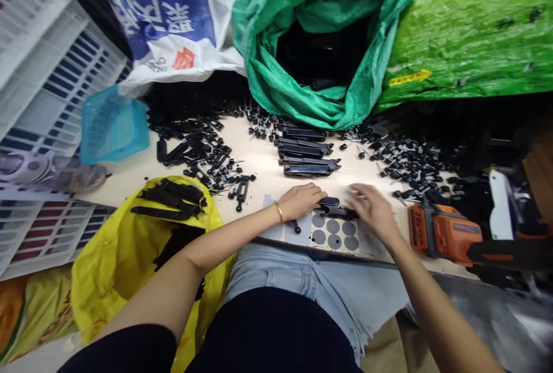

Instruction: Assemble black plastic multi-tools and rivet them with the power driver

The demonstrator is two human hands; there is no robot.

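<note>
My left hand rests on the table edge and pins the left end of a long black plastic part. My right hand is blurred and holds the same part at its right end. The part lies over a white sheet with grey dots. A single black pin lies just below my left hand. Beyond the hands, several finished black parts lie stacked in a row.
Loose black pins lie in heaps at the left and right. A green bag of black parts stands behind. A yellow bag holds more parts at my left. An orange power tool lies right; a blue basket left.
</note>
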